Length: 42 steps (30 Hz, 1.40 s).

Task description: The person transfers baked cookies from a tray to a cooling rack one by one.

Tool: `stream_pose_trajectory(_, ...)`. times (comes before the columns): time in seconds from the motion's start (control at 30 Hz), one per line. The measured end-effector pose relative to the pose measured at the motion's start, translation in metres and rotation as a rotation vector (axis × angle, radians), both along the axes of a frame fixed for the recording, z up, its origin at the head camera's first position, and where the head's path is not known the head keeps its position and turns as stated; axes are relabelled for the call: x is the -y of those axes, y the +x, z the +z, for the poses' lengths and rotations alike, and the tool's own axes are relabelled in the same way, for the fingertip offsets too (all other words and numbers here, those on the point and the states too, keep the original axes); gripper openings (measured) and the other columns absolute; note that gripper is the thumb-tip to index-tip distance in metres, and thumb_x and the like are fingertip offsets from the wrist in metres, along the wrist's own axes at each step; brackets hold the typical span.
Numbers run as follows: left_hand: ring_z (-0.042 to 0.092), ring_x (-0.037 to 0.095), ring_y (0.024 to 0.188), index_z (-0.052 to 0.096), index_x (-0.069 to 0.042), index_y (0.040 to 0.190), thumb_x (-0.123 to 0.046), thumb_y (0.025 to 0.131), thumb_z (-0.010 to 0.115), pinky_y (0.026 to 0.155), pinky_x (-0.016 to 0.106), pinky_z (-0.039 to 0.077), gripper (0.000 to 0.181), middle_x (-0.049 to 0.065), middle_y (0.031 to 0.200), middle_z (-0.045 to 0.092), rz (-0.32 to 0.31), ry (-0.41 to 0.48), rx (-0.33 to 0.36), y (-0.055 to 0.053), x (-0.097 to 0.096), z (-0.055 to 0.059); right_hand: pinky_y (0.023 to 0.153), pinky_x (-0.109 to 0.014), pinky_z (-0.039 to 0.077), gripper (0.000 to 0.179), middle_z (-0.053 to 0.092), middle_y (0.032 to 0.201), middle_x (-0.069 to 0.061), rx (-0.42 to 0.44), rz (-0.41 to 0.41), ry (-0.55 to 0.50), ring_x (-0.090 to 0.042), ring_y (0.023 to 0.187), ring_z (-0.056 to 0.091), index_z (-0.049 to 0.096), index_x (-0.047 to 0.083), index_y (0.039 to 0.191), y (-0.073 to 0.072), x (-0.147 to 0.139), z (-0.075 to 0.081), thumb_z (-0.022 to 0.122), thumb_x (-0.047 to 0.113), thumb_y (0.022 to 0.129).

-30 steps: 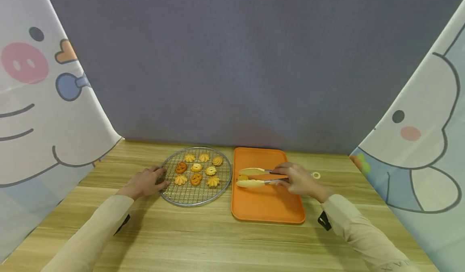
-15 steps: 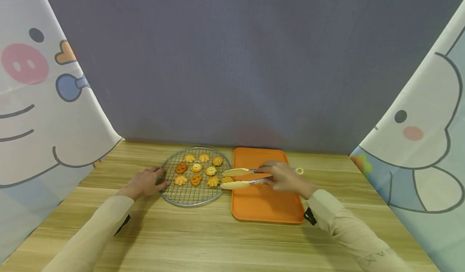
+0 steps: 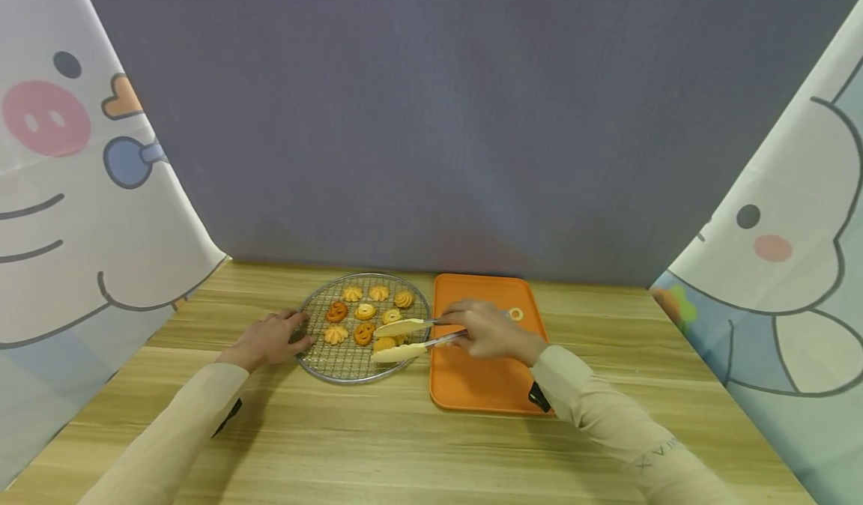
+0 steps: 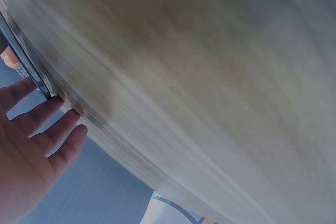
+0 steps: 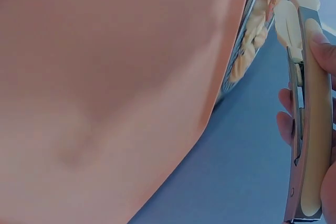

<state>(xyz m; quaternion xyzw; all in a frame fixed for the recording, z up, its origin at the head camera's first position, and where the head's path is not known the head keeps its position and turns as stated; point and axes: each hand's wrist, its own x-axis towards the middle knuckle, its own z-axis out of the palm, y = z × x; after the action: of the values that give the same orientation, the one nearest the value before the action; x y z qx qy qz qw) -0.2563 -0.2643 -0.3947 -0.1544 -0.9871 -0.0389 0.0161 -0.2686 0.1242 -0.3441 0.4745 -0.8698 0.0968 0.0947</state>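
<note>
In the head view my left hand [image 3: 266,339] is at the left rim of a round wire cooling rack [image 3: 340,363]. Its fingers are fairly straight and touch the rim, as the left wrist view also shows. My right hand [image 3: 491,330] grips silver tongs with cream tips [image 3: 398,353] by the handle. Between those spread tips, over the rack's right front, is a golden cookie [image 3: 384,344], partly hidden. Other cookies [image 3: 335,333] lie in rows on the rack, some swirled, some pretzel-shaped. The right wrist view shows the tongs' handle [image 5: 317,129] along the palm and fingers.
An orange tray [image 3: 482,385] lies right of the rack, under my right forearm and hand. Both are on a wooden table [image 3: 323,445]. A grey panel [image 3: 431,130] stands behind, with cartoon-printed panels [image 3: 67,228] at the sides.
My right hand has moved left with the tongs, carrying a cookie from over the orange tray to over the rack. My left hand stays at the rim.
</note>
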Motion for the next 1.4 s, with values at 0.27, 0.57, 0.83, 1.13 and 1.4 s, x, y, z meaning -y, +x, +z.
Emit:
stream_pose_trajectory(0.27,0.050,0.052,0.105,0.049,-0.001,0.127,-0.043,0.089,0.054,0.081,0.062,0.043,0.057,0.031,0.124,0.049,-0.002,0.000,-0.006,-0.001,0.001,-0.001,0.090,-0.034,0.049,0.034,0.063,0.114,-0.004,0.034,0.027,0.024,-0.018,0.104,0.059,0.065,0.008,0.113,0.001,0.022,-0.003,0.068,0.021,0.082)
stream_pose_trajectory(0.57,0.050,0.052,0.105,0.050,0.000,0.127,-0.042,0.088,0.055,0.081,0.062,0.043,0.057,0.031,0.124,0.049,0.002,0.004,-0.010,-0.001,0.000,0.000,0.084,-0.030,0.051,0.034,0.064,0.112,-0.002,0.046,0.046,0.017,-0.015,0.099,0.060,0.064,0.009,0.115,0.000,0.036,-0.009,0.068,0.020,0.083)
stream_pose_trajectory(0.83,0.050,0.051,0.105,0.050,-0.002,0.127,-0.044,0.088,0.054,0.081,0.062,0.043,0.057,0.030,0.125,0.049,0.007,0.002,-0.004,-0.001,0.000,-0.001,0.078,-0.027,0.052,0.034,0.064,0.110,-0.001,0.078,0.022,0.027,-0.014,0.095,0.061,0.064,0.011,0.115,-0.003,0.042,-0.014,0.068,0.020,0.083)
stream_pose_trajectory(1.13,0.049,0.052,0.107,0.049,-0.001,0.128,-0.043,0.088,0.054,0.082,0.062,0.043,0.058,0.030,0.126,0.048,0.006,0.002,0.001,-0.001,0.000,0.000,0.079,-0.027,0.052,0.033,0.064,0.111,-0.002,0.099,0.024,0.015,-0.015,0.098,0.060,0.064,0.010,0.114,-0.003,0.042,-0.016,0.068,0.018,0.082)
stream_pose_trajectory(1.4,0.049,0.052,0.106,0.049,-0.001,0.128,-0.042,0.088,0.055,0.082,0.064,0.042,0.057,0.030,0.126,0.048,0.009,0.005,0.017,0.001,-0.001,0.002,0.084,-0.031,0.051,0.034,0.062,0.115,-0.003,0.121,0.014,-0.005,-0.017,0.102,0.059,0.064,0.009,0.115,-0.002,0.040,-0.016,0.067,0.019,0.083)
